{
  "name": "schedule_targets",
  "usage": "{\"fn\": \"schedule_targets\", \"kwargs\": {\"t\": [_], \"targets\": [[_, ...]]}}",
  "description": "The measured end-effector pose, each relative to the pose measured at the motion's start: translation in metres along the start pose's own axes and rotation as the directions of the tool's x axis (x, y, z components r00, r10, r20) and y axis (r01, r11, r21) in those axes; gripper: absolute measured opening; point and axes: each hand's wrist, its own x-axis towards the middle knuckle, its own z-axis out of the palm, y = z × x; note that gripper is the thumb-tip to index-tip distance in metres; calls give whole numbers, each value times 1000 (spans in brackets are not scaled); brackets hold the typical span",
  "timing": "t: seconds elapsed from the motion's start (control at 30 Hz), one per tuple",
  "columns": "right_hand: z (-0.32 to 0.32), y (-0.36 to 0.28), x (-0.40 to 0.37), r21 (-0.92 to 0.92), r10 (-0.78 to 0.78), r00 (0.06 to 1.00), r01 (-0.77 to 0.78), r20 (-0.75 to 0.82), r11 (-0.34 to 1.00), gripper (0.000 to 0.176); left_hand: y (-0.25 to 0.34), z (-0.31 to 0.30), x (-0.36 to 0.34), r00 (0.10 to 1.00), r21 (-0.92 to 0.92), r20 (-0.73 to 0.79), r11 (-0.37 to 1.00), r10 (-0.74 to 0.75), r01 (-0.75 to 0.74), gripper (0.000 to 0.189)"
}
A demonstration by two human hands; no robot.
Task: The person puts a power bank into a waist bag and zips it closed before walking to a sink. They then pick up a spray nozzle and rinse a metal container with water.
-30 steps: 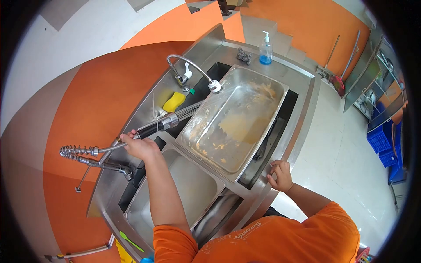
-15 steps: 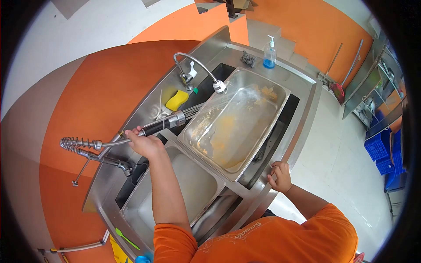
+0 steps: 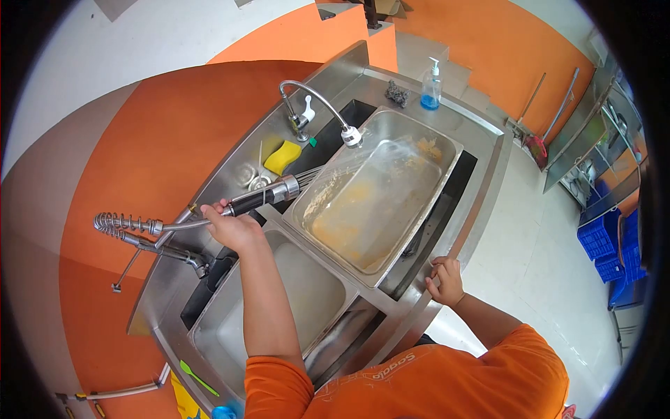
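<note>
My left hand (image 3: pixel 236 227) is wrapped round the pre-rinse spray hose (image 3: pixel 252 201), just behind its black grip. Streams of water leave the nozzle and land in a large steel pan (image 3: pixel 420 202), where yellow-brown residue lies on the bottom and along the inner walls. The pan rests tilted across the right-hand sink. At the counter's front edge (image 3: pixel 417 307), my right hand (image 3: pixel 445 281) has its fingers curled on the rim. A second sink basin (image 3: pixel 241 328) lies under my left forearm.
Behind the pan, a gooseneck tap (image 3: pixel 313 87) arches over its edge. Nearby are a yellow sponge (image 3: pixel 282 158), a steel scrubber (image 3: pixel 396 93) and a pump bottle of blue liquid (image 3: pixel 430 87). A green utensil (image 3: pixel 199 379) lies at the lower left. Blue crates (image 3: pixel 600 234) stand at right.
The yellow-brown residue has shifted and thinned across the pan's bottom as the water spreads. Both hands keep nearly the same place; the whole view has moved slightly.
</note>
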Motion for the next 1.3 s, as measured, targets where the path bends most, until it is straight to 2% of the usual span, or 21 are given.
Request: {"fn": "schedule_targets", "kwargs": {"t": [1.3], "targets": [[1,-2,0,-12,-4,1000,4,21,1000,21,5,-3,-7,999,-40,14,998,-44,45,23]]}}
